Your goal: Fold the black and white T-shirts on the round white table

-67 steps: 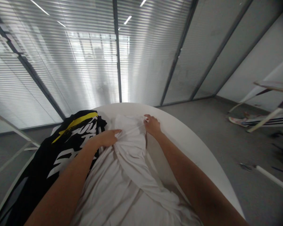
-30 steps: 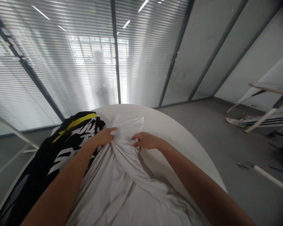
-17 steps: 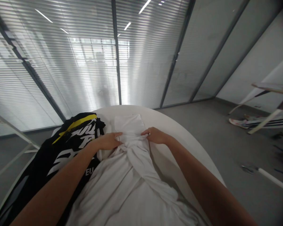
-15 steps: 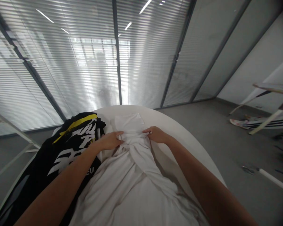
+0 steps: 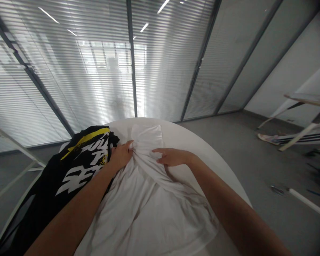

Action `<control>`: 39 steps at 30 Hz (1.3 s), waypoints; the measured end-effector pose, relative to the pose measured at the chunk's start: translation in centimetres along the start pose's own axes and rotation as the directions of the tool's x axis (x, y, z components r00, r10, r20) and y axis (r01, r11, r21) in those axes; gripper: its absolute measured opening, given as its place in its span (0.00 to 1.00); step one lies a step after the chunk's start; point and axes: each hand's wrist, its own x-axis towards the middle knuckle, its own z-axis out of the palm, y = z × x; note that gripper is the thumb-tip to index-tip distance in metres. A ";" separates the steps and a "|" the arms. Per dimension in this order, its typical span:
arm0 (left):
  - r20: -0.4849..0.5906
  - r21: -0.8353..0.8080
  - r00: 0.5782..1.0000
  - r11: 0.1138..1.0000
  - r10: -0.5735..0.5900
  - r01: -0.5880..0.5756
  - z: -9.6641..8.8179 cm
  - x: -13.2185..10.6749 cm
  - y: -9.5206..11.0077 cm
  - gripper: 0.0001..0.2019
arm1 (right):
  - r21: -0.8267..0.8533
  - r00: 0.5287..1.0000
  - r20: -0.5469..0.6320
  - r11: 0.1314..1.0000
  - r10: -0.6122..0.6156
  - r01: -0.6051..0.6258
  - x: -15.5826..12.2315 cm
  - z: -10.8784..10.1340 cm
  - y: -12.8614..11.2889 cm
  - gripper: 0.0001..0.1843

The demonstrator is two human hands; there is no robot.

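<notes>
A white garment (image 5: 154,213) lies creased on the table, narrow and gathered at its far part and spreading wide toward me. Its exact kind does not show. My left hand (image 5: 122,155) is at the left edge of the gathered part, with the fingertips closed on the cloth. On the other side, my right hand (image 5: 173,156) reaches over the right edge of the folds, its index finger and thumb apart. Left of the white cloth lies a black garment (image 5: 50,177) with white lettering and a yellow stripe, partly covered by my left forearm.
Everything lies on a round white table (image 5: 202,153). Behind it stands a glass partition with blinds (image 5: 165,78). On the right are another table (image 5: 306,99), a person's striped trouser leg (image 5: 304,137) and a white pole (image 5: 309,202). A white frame (image 5: 18,147) stands at left.
My right hand has let go of the cloth's right edge and its fingers have opened. My left hand has shifted slightly left and away from me. The near part of the white garment has spread flatter.
</notes>
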 end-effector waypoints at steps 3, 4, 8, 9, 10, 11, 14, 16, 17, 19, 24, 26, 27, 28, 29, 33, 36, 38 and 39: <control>0.079 -0.028 0.995 0.998 0.067 -0.064 -0.6 -0.3 0.0 0.23 | 0.068 0.989 0.148 0.998 -0.010 0.000 -0.1 0.4 -0.9 0.39; 0.111 -0.042 0.990 0.995 0.090 -0.086 -0.8 -0.4 0.0 0.23 | 0.069 0.987 0.163 0.998 -0.004 -0.007 -0.2 0.5 -1.1 0.40; 0.160 -0.051 0.978 0.991 0.131 -0.125 -0.8 -0.7 0.0 0.26 | -0.013 0.991 0.133 1.000 -0.016 0.018 -0.3 0.5 -1.1 0.41; 0.153 -0.043 0.977 0.989 0.146 -0.141 -0.6 -0.7 0.0 0.26 | -0.038 0.993 0.111 0.998 -0.039 0.044 -0.2 0.5 -0.8 0.40; 0.143 -0.036 0.977 0.987 0.159 -0.155 -0.3 -0.8 0.1 0.27 | -0.065 0.994 0.081 0.995 -0.070 0.076 0.0 0.4 -0.5 0.39; 0.134 -0.029 0.977 0.986 0.169 -0.166 0.0 -0.8 0.2 0.28 | -0.096 0.994 0.045 0.990 -0.103 0.107 0.2 0.4 -0.1 0.37; 0.101 -0.007 0.983 0.988 0.153 -0.153 0.7 -0.8 0.1 0.29 | -0.200 0.988 -0.102 0.975 -0.120 0.098 0.8 0.6 1.0 0.30; 0.077 0.000 0.988 0.991 0.131 -0.131 0.8 -0.6 -0.2 0.29 | -0.262 0.970 -0.239 0.965 -0.048 -0.017 1.1 1.0 1.5 0.25; 0.068 -0.005 0.990 0.992 0.124 -0.124 0.8 -0.6 -0.4 0.29 | -0.282 0.949 -0.314 0.955 0.001 -0.094 1.2 1.2 1.6 0.24; 0.049 -0.022 0.991 0.992 0.125 -0.124 0.7 -0.5 -0.7 0.29 | -0.301 0.897 -0.431 0.922 0.096 -0.243 1.4 1.6 1.6 0.23; 0.004 0.034 0.969 0.968 0.248 -0.248 0.3 -1.2 -0.2 0.26 | -0.288 0.897 -0.403 0.904 0.184 -0.315 0.8 1.0 1.2 0.29; 0.048 0.067 0.953 0.951 0.300 -0.303 -0.2 -1.6 0.4 0.24 | -0.275 0.932 -0.306 0.919 0.195 -0.283 -0.2 0.3 0.7 0.36; 0.077 0.078 0.948 0.946 0.310 -0.316 -0.5 -1.7 0.7 0.24 | -0.273 0.945 -0.255 0.922 0.206 -0.274 -0.8 0.0 0.4 0.40; 0.105 0.088 0.946 0.944 0.308 -0.317 -0.9 -1.9 0.9 0.23 | -0.275 0.952 -0.213 0.922 0.218 -0.273 -1.5 -0.1 0.0 0.43; 0.132 0.094 0.945 0.946 0.298 -0.311 -1.3 -2.1 1.2 0.23 | -0.282 0.954 -0.189 0.917 0.234 -0.281 -2.3 -0.1 -0.4 0.45; 0.268 0.040 0.927 0.958 0.264 -0.285 -2.9 -3.1 1.7 0.23 | -0.336 0.915 -0.266 0.860 0.304 -0.383 -5.2 1.5 -1.7 0.52; 0.299 -0.023 0.912 0.957 0.281 -0.288 -3.4 -4.1 1.8 0.23 | -0.341 0.894 -0.319 0.842 0.316 -0.419 -6.5 3.7 -1.7 0.55; 0.257 -0.031 0.918 0.952 0.301 -0.303 -3.4 -5.0 1.7 0.22 | -0.282 0.887 -0.305 0.857 0.347 -0.432 -7.2 4.9 -1.2 0.58; 0.230 -0.027 0.923 0.950 0.308 -0.310 -3.3 -5.6 1.7 0.21 | -0.247 0.884 -0.291 0.863 0.367 -0.440 -7.6 5.2 -0.8 0.59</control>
